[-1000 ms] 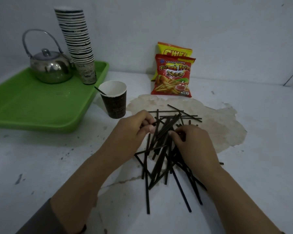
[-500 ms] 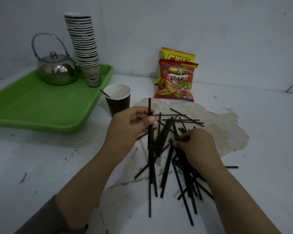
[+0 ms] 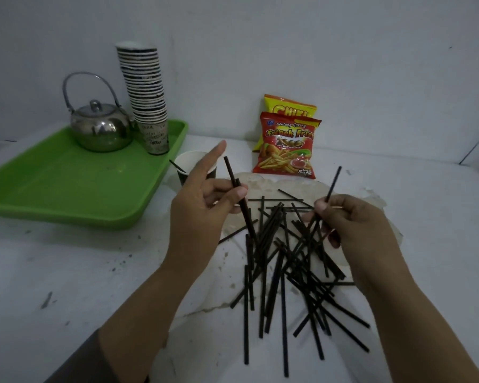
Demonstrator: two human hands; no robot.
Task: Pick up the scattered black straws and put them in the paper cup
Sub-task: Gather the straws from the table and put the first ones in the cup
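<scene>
Several black straws [image 3: 282,261] lie crossed in a loose pile on the white table. My left hand [image 3: 202,205] pinches one black straw [image 3: 231,172] between thumb and fingers, tilted up, index finger stretched out. My right hand [image 3: 351,222] grips another black straw [image 3: 333,183] that points up and away. Behind my left hand stands the dark paper cup [image 3: 188,167], partly hidden, with one straw leaning out of it on the left.
A green tray [image 3: 67,186] at the left carries a steel kettle [image 3: 100,128] and a tall stack of paper cups [image 3: 147,98]. Two snack bags [image 3: 286,142] lean against the back wall. A stained patch [image 3: 371,200] marks the table under the pile.
Both hands have lifted off the pile, each raising a straw. My left hand moved up toward the cup; my right hand now holds its straw upright.
</scene>
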